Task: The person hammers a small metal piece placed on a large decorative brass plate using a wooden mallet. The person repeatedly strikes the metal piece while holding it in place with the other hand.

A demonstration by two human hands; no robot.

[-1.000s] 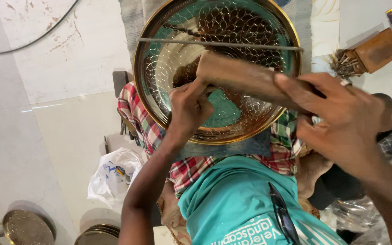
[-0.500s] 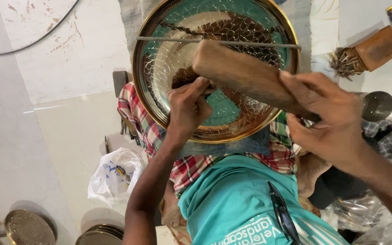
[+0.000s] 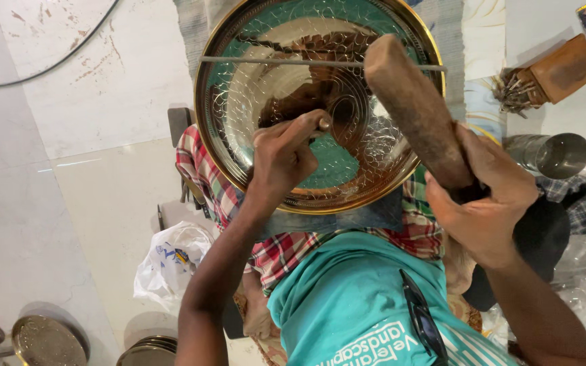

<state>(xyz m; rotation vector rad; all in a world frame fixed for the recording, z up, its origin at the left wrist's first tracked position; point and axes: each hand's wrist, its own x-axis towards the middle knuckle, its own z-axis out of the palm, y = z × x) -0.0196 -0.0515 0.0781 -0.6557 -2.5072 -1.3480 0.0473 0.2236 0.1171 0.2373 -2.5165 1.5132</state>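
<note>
Now my right hand [image 3: 486,203] has swung the wooden mallet [image 3: 418,112] up and away toward two o'clock; half a second ago its head lay low across the brass tray [image 3: 239,159], just over the punch. My right fingers are wrapped fully round the handle. My left hand [image 3: 283,159] has hardly moved: its fingers pinch the small metal punch [image 3: 321,124] closed, tip set on the tray's patterned middle. The tray sits on my lap, at twelve o'clock from my chest, a thin rod [image 3: 272,61] lying across its upper part. By my judgement, the lifted mallet means one blow is done and another is being readied.
</note>
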